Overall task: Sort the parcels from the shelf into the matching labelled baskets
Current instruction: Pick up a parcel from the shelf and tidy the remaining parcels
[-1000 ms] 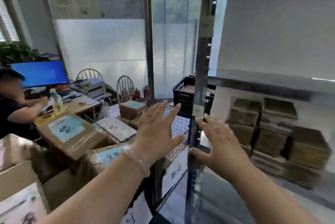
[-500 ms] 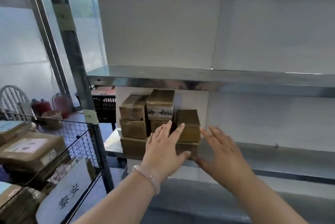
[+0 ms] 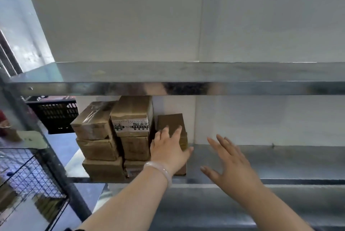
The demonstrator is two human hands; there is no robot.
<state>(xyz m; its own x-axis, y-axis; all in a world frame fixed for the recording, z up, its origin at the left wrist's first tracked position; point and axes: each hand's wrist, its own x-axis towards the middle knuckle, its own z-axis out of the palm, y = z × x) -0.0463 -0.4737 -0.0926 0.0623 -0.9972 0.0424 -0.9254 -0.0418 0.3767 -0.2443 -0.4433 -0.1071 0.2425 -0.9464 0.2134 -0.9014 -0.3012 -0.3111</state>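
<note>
Several brown cardboard parcels are stacked at the left end of a metal shelf (image 3: 261, 158). The tallest stack has a parcel with a white printed label (image 3: 131, 116) on top. At the right of the stacks sits a plain brown parcel (image 3: 170, 121). My left hand (image 3: 169, 151), with a pale bracelet on the wrist, lies with spread fingers against this parcel's front and top edge. My right hand (image 3: 230, 165) hovers with spread fingers over the bare shelf just to the right, apart from the parcels and holding nothing.
An upper metal shelf (image 3: 168, 81) runs across above the parcels. A dark upright post (image 3: 46, 156) stands at the left. A wire mesh basket (image 3: 24, 174) is at lower left, and a black plastic crate (image 3: 54, 115) sits behind the post.
My view has swung from the baskets to the shelf and closed in. Both hands have reached forward; the left now touches the right-hand parcel and the right hangs over the shelf.
</note>
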